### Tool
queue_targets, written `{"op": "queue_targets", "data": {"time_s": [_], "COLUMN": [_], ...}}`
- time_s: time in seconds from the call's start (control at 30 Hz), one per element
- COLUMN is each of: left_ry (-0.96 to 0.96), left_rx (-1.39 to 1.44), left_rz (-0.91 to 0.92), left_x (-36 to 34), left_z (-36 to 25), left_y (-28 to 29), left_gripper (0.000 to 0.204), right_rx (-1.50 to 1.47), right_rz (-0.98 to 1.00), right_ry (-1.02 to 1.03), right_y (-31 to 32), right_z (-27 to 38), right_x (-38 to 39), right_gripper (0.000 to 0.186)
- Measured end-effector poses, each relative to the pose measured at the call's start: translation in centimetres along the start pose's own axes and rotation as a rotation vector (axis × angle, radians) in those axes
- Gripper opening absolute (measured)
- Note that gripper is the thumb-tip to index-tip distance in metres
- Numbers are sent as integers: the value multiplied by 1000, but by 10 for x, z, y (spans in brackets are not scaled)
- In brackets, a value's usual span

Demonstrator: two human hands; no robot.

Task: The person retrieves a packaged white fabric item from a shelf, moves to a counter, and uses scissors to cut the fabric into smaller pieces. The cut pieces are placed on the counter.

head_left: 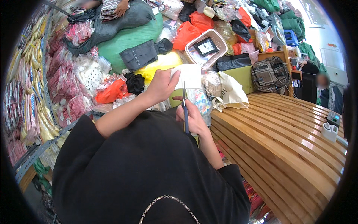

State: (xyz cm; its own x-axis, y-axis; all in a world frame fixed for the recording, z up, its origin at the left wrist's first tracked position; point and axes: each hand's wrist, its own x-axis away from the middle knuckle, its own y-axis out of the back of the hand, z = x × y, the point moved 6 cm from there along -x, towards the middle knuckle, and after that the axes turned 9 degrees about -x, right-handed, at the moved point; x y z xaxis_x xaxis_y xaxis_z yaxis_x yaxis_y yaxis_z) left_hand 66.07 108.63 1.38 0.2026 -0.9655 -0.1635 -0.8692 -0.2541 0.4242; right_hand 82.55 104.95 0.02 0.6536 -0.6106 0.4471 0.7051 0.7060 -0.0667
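Observation:
My left hand pinches the left edge of a white sheet of paper, held up in front of my chest. A pair of scissors with dark blue handles is in my right hand, my fingers closed round the handles. The blades point away from me, up to the lower edge of the paper. Whether they have cut into it I cannot tell. Behind the paper lie a yellow plastic bag and a folded dark grey garment.
At my right runs a slatted wooden bench with a cream cloth bag on it. A pink basket stands ahead among heaped bags. Bagged garments fill the metal rack at left. Another person's hand rests on packages at the top.

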Motion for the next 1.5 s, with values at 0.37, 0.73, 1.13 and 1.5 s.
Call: {"op": "queue_targets", "data": {"time_s": [0.37,0.73,1.13,1.5], "left_ry": [43,52,34,-8], "left_rx": [2,5,24,45], "left_rz": [29,12,-11,39], "left_x": [-2,-5,-4,-3], "left_z": [0,5,1,-11], "left_y": [-1,-2,0,-1], "left_gripper": [30,31,33,31], "right_rx": [-47,-219,-263,-316], "right_rz": [18,20,-34,-39], "right_ry": [-24,-32,-2,-9], "right_y": [-1,-5,-5,-7], "right_z": [6,-4,-10,2], "right_x": [-1,-2,0,3], "right_gripper": [40,39,34,39]}}
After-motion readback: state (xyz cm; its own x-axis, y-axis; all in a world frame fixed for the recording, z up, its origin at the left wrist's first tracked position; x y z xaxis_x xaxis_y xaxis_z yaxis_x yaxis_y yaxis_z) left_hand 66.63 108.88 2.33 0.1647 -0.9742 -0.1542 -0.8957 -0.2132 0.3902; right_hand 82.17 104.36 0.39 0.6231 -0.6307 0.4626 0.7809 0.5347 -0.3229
